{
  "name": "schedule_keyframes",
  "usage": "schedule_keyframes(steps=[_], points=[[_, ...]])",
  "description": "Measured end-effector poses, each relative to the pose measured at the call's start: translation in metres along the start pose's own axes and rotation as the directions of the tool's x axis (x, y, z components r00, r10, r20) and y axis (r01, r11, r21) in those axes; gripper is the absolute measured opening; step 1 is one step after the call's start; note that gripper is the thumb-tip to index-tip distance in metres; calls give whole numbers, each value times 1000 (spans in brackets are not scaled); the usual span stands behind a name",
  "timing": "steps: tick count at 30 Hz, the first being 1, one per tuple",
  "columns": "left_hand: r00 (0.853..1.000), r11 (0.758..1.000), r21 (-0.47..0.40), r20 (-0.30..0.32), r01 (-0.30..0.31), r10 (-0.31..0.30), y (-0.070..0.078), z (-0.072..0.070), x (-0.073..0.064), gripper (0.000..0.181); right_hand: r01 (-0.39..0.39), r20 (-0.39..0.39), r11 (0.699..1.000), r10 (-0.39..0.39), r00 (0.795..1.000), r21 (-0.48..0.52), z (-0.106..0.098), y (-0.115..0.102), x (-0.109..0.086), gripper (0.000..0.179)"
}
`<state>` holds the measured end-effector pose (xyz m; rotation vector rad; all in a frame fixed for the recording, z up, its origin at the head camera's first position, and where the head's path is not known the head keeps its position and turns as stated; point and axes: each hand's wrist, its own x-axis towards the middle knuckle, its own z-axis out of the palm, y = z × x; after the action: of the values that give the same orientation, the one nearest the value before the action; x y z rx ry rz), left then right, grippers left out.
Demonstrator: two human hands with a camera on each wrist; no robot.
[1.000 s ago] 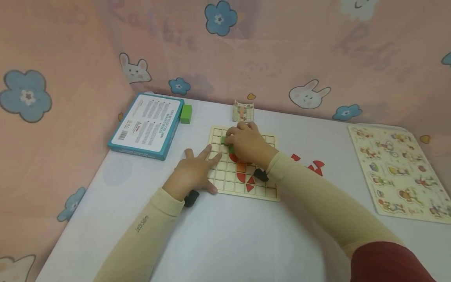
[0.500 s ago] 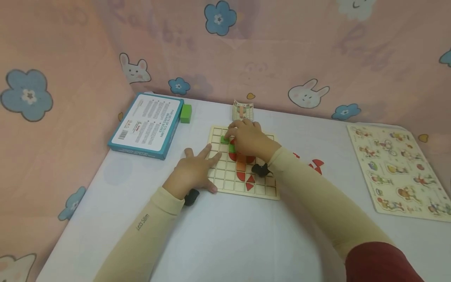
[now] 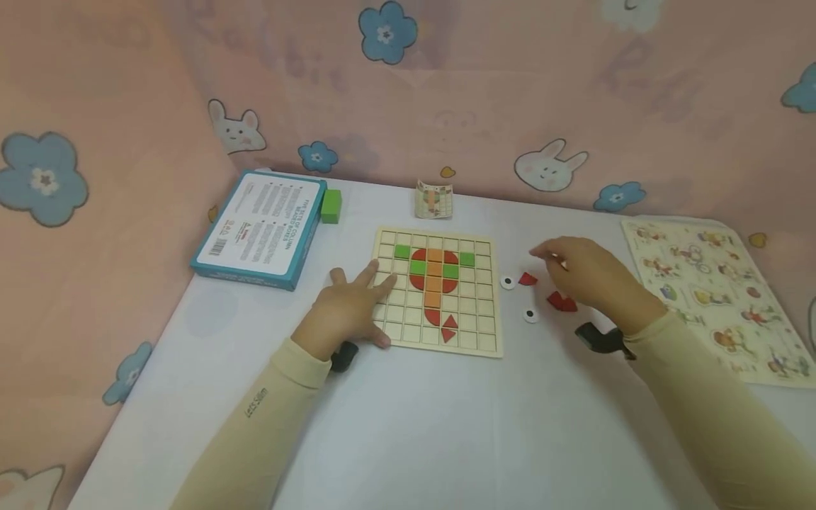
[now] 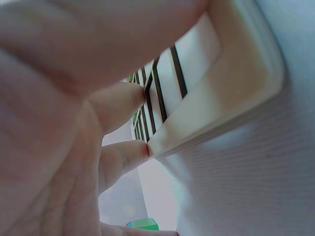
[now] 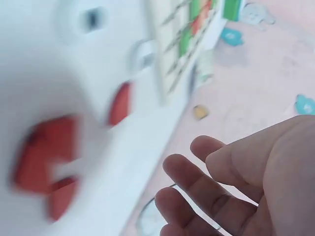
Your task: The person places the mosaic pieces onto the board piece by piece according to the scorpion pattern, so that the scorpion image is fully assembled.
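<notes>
My left hand (image 3: 347, 308) is spread against the left edge of a square wooden grid board (image 3: 498, 312), its fingertips touching the rim in the left wrist view. On the board lie orange squares (image 3: 433, 284), green squares (image 3: 417, 267), red quarter-circles (image 3: 432, 316) and two red triangles (image 3: 449, 333). My right hand (image 3: 583, 276) hovers over the table to the right of the board, fingers loosely bent, holding nothing. Below and left of it are loose red pieces (image 3: 562, 302), another red piece (image 3: 527, 279), and two white discs with black dots (image 3: 530, 314).
Behind the board stands a small curled pattern card (image 3: 434, 200). A blue-edged box (image 3: 258, 230) and a green block (image 3: 331, 206) are at the back left. A wooden picture puzzle (image 3: 720, 290) lies at the right. Patterned pink cloth (image 3: 484, 92) hangs behind the table.
My right hand has left the board and moved right, over the loose red pieces. The coloured pieces on the board and the two white discs now show. My left hand stays put.
</notes>
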<state>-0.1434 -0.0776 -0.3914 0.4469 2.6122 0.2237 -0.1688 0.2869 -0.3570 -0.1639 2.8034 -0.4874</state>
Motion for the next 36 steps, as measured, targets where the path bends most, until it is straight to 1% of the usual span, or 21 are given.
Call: schedule_keyframes(steps=[1, 3, 4, 6, 7, 9, 11, 15, 21, 25, 32, 36], points=[[1000, 1000, -8, 0, 0, 0, 0, -1, 0, 120, -22, 11, 1000, 22, 1000, -5, 2, 10, -5, 39], [1000, 1000, -17, 2, 1, -1, 1, -2, -1, 120, -35, 22, 999, 35, 999, -8, 7, 25, -13, 39], [1000, 1000, -21, 3, 2, -2, 2, -2, -2, 120, -34, 22, 999, 34, 999, -8, 10, 29, -15, 39], [1000, 1000, -23, 3, 0, 1, 3, -3, -2, 119, 1, 4, 1000, -1, 1000, -27, 16, 33, -18, 39], [1000, 1000, -25, 3, 1, -1, 2, -3, -2, 119, 22, -9, 999, -23, 1000, -40, 19, 32, -17, 39], [1000, 1000, -26, 1, 1, -1, 2, -3, -3, 119, 40, -35, 997, -42, 998, -60, 25, 27, -15, 40], [1000, 1000, -22, -3, -1, 1, 1, -3, -2, 118, 23, -50, 997, -27, 998, -70, 30, 22, -11, 45], [1000, 1000, -12, 1, -2, 2, 1, -1, -1, 119, -40, -49, 997, 36, 998, -65, 37, 14, -4, 50], [1000, 1000, -4, 2, -6, 6, 1, -1, -1, 119, -66, -69, 995, 61, 996, -73, 46, 12, 4, 38], [1000, 1000, -6, -3, -9, 9, 1, -1, -1, 119, -61, -86, 995, 55, 995, -73, 48, 13, 4, 34], [1000, 1000, 0, -9, -2, 2, 1, 0, -2, 119, -26, -84, 995, 17, 996, -99, 49, 9, 3, 38], [1000, 1000, 8, -15, -5, 5, 0, 1, -1, 120, -7, -87, 995, -1, 996, -100, 52, 9, 3, 38]])
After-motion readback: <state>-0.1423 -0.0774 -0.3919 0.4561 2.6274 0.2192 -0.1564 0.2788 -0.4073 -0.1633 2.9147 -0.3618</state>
